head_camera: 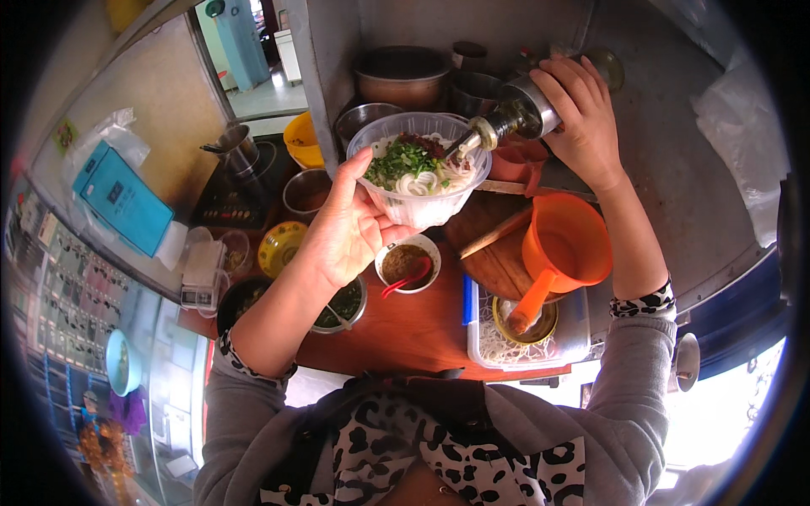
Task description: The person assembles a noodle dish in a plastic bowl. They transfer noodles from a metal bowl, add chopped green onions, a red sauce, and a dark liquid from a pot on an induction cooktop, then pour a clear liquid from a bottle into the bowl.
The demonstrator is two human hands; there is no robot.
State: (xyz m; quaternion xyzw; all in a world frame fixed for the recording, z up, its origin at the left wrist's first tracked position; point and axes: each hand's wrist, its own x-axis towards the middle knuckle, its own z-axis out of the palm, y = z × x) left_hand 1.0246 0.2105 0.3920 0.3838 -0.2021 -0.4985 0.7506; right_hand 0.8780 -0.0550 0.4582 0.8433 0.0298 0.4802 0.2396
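My left hand holds up a clear plastic bowl, thumb on its rim and fingers beneath. White noodles fill it, topped with chopped green herbs and a dark red sauce or relish. My right hand grips a bottle with a metal band and a spout. The bottle is tilted, its spout tip over the right side of the bowl. Whether liquid is flowing, I cannot tell. Below the bowl, a white bowl of brown sauce with a red spoon stands on the wooden table.
An orange dipper rests on a round wooden board beside a wooden stick. A clear bin of noodles sits at front right. Left are a yellow bowl, an induction cooker and a scale. Pots line the back.
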